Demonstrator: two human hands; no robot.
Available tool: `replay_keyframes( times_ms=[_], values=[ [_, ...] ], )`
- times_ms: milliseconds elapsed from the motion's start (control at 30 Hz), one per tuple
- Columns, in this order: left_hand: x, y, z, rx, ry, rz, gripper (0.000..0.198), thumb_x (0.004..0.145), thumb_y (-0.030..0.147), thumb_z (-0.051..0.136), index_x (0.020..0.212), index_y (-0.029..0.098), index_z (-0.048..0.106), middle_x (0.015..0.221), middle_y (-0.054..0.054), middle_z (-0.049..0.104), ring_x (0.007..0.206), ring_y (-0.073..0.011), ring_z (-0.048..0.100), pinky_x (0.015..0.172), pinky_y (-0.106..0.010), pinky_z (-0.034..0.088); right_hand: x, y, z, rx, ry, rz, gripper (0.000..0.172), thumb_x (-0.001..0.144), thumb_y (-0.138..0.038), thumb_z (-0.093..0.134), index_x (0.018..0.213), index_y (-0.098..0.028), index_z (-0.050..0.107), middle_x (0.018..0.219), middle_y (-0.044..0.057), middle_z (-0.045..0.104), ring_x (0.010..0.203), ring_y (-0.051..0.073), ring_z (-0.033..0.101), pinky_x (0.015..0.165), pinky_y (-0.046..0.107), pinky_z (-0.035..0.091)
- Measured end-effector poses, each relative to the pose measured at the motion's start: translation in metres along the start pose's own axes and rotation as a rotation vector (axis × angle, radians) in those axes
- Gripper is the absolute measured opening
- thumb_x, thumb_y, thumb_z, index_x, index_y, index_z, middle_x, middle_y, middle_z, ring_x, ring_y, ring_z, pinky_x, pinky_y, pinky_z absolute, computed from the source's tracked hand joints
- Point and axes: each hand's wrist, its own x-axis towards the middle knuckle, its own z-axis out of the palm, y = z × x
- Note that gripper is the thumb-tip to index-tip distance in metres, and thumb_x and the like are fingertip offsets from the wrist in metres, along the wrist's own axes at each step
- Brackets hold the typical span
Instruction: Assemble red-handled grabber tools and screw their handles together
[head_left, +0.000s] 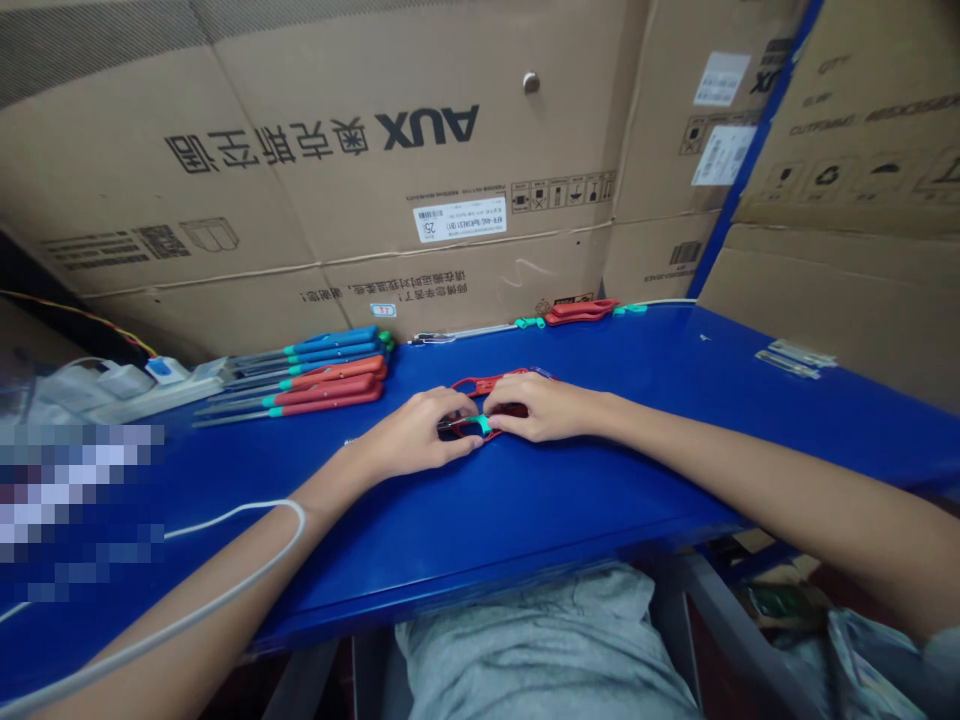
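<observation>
My left hand (pixel 420 430) and my right hand (pixel 544 405) meet above the blue table, fingertips almost touching. Between them is a red lighter handle (pixel 491 434) with a teal piece (pixel 482 424) at its middle. The left fingers are closed round its left end, where a thin dark part shows. My right thumb and fingers pinch the right end and partly cover it. Just behind the hands lies another red handle shell (pixel 472 385), partly hidden by my fingers.
Long-neck lighters (pixel 337 370) with blue, orange and red handles are stacked at left, beside a power strip (pixel 161 390). Red shells (pixel 581 312), teal pieces (pixel 529 322) and thin rods (pixel 465 332) line the back cardboard (pixel 360 220). A white cable (pixel 292 510) crosses my left forearm.
</observation>
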Motion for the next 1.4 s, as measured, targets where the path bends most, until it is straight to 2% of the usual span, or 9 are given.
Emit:
replay_keyframes(
  times_ms=[600,900,1067,1267,1400],
  values=[
    [0.0,0.002,0.001,-0.063,-0.008,-0.063,0.027,0.082,0.04,0.062,0.1,0.019,0.064,0.096,-0.006,0.068,0.085,-0.0215,0.064,0.076,-0.034,0.05,0.001,0.0,0.0,0.004,-0.007,0.025,0.018,0.092,-0.026,0.055,0.09,-0.013,0.069,0.09,0.008,0.071,0.083,0.019,0.062,0.076,0.031,0.045],
    [-0.001,0.003,-0.003,-0.016,-0.025,-0.027,0.025,0.082,0.039,0.062,0.098,0.02,0.062,0.093,-0.004,0.067,0.084,-0.0208,0.064,0.076,-0.032,0.049,0.001,0.0,0.0,0.018,-0.003,0.043,0.018,0.092,-0.029,0.058,0.09,-0.014,0.069,0.088,0.006,0.071,0.08,0.017,0.061,0.074,0.029,0.044],
    [-0.002,0.002,-0.005,0.001,-0.026,-0.048,0.036,0.079,0.044,0.063,0.106,0.021,0.06,0.096,-0.004,0.066,0.087,-0.0218,0.062,0.076,-0.032,0.049,0.0,-0.002,-0.002,-0.045,-0.001,0.031,0.021,0.096,-0.025,0.051,0.089,-0.014,0.068,0.089,0.008,0.07,0.085,0.019,0.061,0.077,0.031,0.043],
    [-0.005,-0.004,-0.013,0.112,-0.053,-0.044,0.025,0.073,0.032,0.06,0.095,0.02,0.06,0.092,-0.004,0.064,0.082,-0.0219,0.061,0.075,-0.032,0.047,-0.001,-0.002,-0.002,-0.042,-0.003,0.045,0.018,0.094,-0.019,0.051,0.093,-0.015,0.068,0.097,0.009,0.071,0.09,0.02,0.062,0.082,0.033,0.044],
    [-0.007,-0.009,-0.021,0.162,-0.082,-0.036,0.019,0.075,0.028,0.055,0.09,0.02,0.063,0.09,-0.006,0.067,0.08,-0.0219,0.062,0.074,-0.031,0.047,-0.001,-0.001,-0.002,-0.051,0.009,0.058,0.019,0.094,-0.02,0.051,0.095,-0.015,0.069,0.099,0.009,0.072,0.092,0.02,0.062,0.083,0.033,0.045]
  ],
)
